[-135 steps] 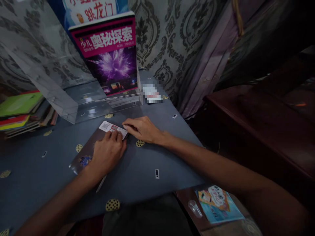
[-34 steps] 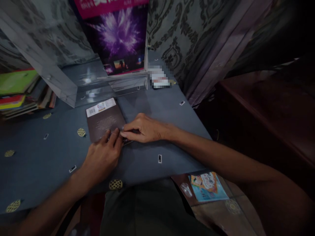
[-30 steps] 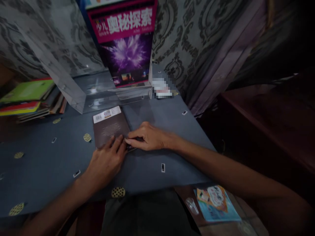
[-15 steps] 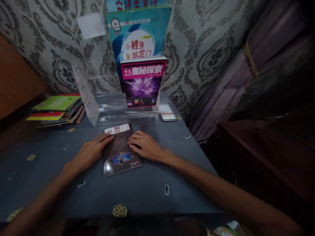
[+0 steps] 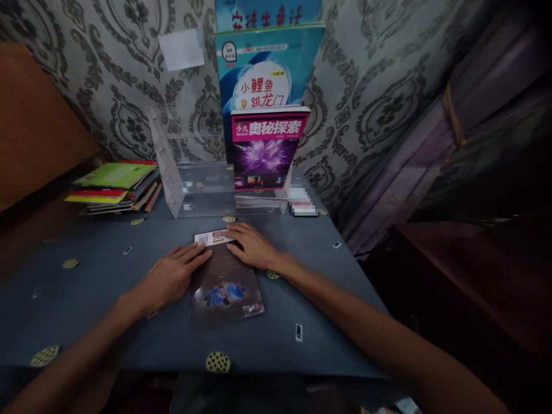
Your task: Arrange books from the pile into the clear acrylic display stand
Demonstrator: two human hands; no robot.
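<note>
A dark paperback book point(image 5: 219, 270) lies back cover up on the blue-grey tablecloth, with a white barcode strip at its far end and a blue picture near its close end. My left hand point(image 5: 175, 276) rests along its left edge, fingers stretched flat over the cover. Across the far right corner lies my right hand point(image 5: 254, 246), its fingers extended onto the white strip and the thumb apart. Neither hand is wrapped round the book. Beyond it stands a clear acrylic rack point(image 5: 171, 184) bearing a pink-and-purple book point(image 5: 265, 152) and a teal book point(image 5: 269, 63) behind that.
A stack of thin books point(image 5: 116, 184) sits at the far left, near an orange-brown panel point(image 5: 38, 126). Right of the rack is a blurred-out white item point(image 5: 303, 201). Patterned wallpaper point(image 5: 371, 98) backs the table; a purple curtain point(image 5: 401, 161) hangs at right.
The dark book has slid a little towards me. My right hand has shifted from its right edge to the far corner; my left hand stays at the left edge. The view has shifted slightly.
</note>
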